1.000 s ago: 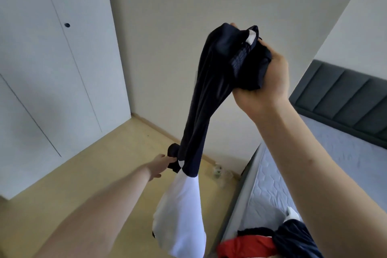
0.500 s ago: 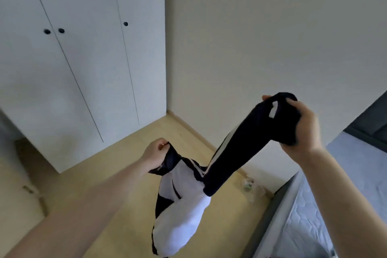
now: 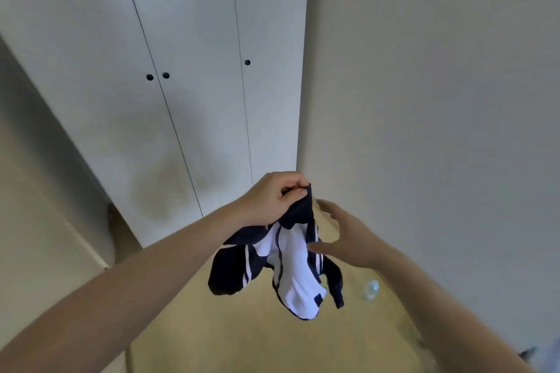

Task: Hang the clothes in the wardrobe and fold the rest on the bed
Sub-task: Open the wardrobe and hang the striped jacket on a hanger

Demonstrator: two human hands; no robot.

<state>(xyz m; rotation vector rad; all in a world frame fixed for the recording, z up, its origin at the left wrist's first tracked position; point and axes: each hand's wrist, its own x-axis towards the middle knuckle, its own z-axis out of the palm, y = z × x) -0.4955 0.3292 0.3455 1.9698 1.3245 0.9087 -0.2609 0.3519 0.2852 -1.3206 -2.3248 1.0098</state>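
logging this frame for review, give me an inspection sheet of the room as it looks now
surface: wood floor; bed barely shows at the lower right corner, too blurred to read
job's things: navy and white jacket hangs in the air, bunched, above the floor; wardrobe doors closed
clutter: small clear object on the floor by the wall, too blurred to name
grippers: left hand pinches the jacket's top edge; right hand open, fingers spread beside the jacket, thumb near or on the cloth
cables: nothing seen
surroundings: plain wall right of the wardrobe; no hanger in view
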